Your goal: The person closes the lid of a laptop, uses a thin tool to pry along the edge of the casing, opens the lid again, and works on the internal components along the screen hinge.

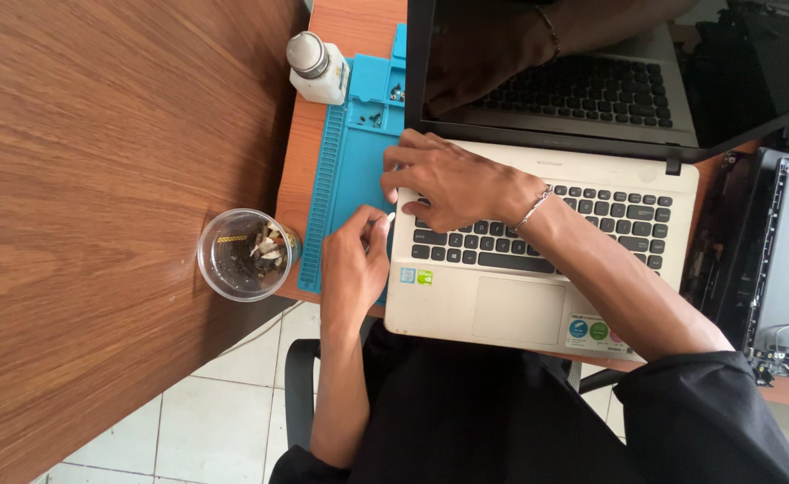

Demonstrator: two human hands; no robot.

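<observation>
Laptop (538,269), stiff and likely weighty, is being steadied by right hand (453,184) flat at keyboard's left edge; small white tool (389,217) is being pinched in left hand (354,269).

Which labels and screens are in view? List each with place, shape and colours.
Dark laptop screen: top centre, black rectangle, reflecting an arm.
Two small square stickers: cream laptop's lower-left palm rest, blue and green.
Pale rectangular sticker with round badges: lower-right palm rest, blue, green, pink.

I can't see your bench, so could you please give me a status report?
Left hand pinching small white tool. Right hand flat on laptop keyboard's left edge. Nothing between hands.
</observation>
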